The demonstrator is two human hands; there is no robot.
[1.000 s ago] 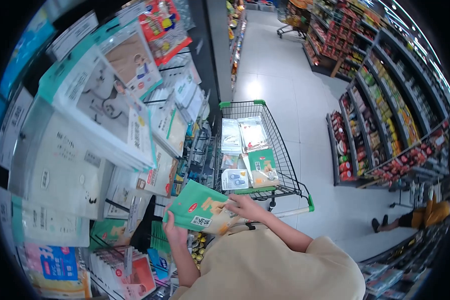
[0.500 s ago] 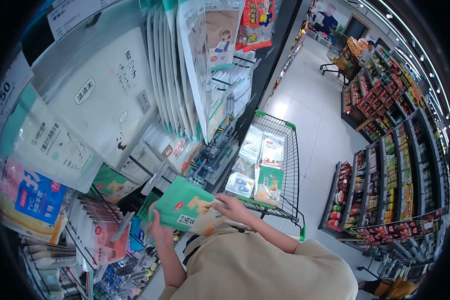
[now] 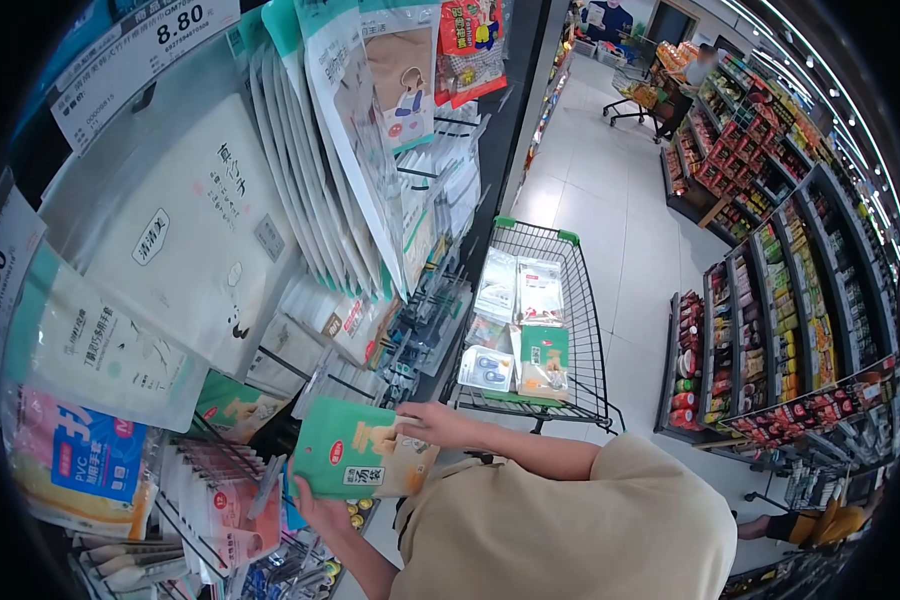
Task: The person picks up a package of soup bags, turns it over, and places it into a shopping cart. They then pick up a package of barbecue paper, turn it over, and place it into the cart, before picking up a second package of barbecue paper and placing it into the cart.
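The left hand [image 3: 315, 510] pinches the lower left corner of a green and tan packet [image 3: 355, 450], while the right hand [image 3: 438, 425] grips its upper right edge. The packet lies between them, printed side up. A light hold at opposite edges seems best: it should limit creasing and leave the label readable. Lifting the left corner clear of the hanging packets [image 3: 245, 515] beside that hand would avoid snagging. Beyond the right hand stands a cart [image 3: 568, 238] holding a similar green packet [image 3: 545, 360].
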